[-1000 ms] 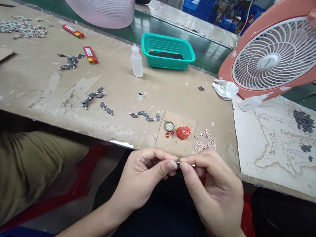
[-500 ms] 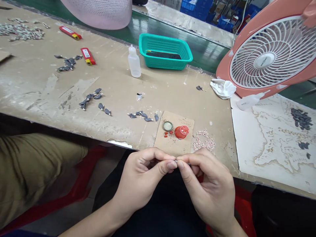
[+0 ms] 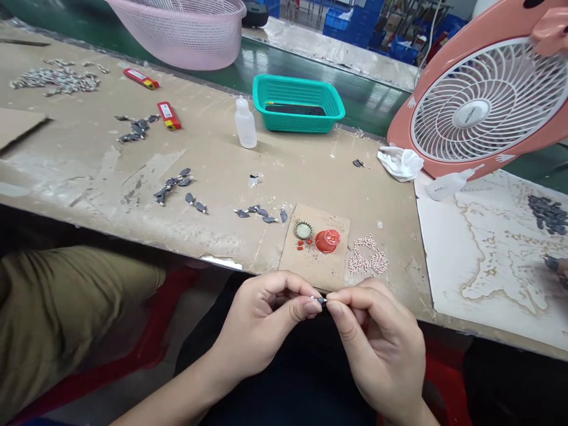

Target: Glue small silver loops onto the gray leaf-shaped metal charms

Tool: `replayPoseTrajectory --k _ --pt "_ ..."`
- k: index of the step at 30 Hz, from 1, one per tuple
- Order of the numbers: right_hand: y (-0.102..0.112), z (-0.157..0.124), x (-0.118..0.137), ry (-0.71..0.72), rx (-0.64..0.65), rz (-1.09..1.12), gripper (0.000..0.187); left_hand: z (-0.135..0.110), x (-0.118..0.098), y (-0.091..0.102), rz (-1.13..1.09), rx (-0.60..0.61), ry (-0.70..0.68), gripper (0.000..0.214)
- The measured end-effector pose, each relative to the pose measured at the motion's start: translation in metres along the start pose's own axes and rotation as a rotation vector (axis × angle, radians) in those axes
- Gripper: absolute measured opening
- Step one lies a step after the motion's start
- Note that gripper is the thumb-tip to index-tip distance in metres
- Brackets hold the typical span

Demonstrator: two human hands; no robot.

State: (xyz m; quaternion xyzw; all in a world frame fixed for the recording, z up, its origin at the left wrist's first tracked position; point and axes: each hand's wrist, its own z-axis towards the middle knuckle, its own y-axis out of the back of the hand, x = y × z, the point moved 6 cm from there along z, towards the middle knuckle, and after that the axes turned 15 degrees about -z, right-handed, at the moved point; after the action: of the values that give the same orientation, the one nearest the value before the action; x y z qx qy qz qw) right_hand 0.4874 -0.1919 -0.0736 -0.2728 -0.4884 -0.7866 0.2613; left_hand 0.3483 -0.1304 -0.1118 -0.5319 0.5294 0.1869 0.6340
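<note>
My left hand (image 3: 261, 325) and my right hand (image 3: 377, 349) meet just below the table's front edge. Their fingertips pinch a tiny dark charm with a metal end (image 3: 320, 300) from either side. Directly beyond them lies a cardboard square (image 3: 326, 273) holding a bottle cap (image 3: 303, 230), a small red cup (image 3: 327, 241) and scattered red bits. A heap of pale pink beads (image 3: 368, 260) sits to its right. Left of the cardboard, a row of dark leaf-shaped charms (image 3: 257, 212) lies on the bare table.
The scuffed tan table (image 3: 97, 177) holds more charm clusters, red lighters (image 3: 168, 115), a dropper bottle (image 3: 245, 123) and a teal basket (image 3: 298, 103). A salmon-pink fan (image 3: 483, 100) and white cloth (image 3: 400, 164) stand right. A co-worker's hand (image 3: 560, 269) reaches over a stained paper sheet (image 3: 488, 254).
A co-worker's hand has entered at the right edge over the paper, where a small dark pile no longer shows. My hands still pinch the charm, and the view has tilted slightly.
</note>
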Motion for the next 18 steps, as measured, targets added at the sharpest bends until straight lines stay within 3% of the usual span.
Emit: replayPoseTrajectory --k 6,14,18 --pt "0.001 -0.002 0.003 0.011 0.045 0.001 0.011 -0.008 -0.015 -0.005 0.322 0.028 -0.256 0.012" --pt "-0.006 -0.001 0.004 0.039 0.024 -0.005 0.012 -0.005 -0.012 -0.004 0.466 0.083 -0.279 0.013" --pt "-0.003 -0.002 -0.014 0.041 0.038 -0.081 0.017 0.003 -0.018 0.004 0.546 0.16 -0.317 0.011"
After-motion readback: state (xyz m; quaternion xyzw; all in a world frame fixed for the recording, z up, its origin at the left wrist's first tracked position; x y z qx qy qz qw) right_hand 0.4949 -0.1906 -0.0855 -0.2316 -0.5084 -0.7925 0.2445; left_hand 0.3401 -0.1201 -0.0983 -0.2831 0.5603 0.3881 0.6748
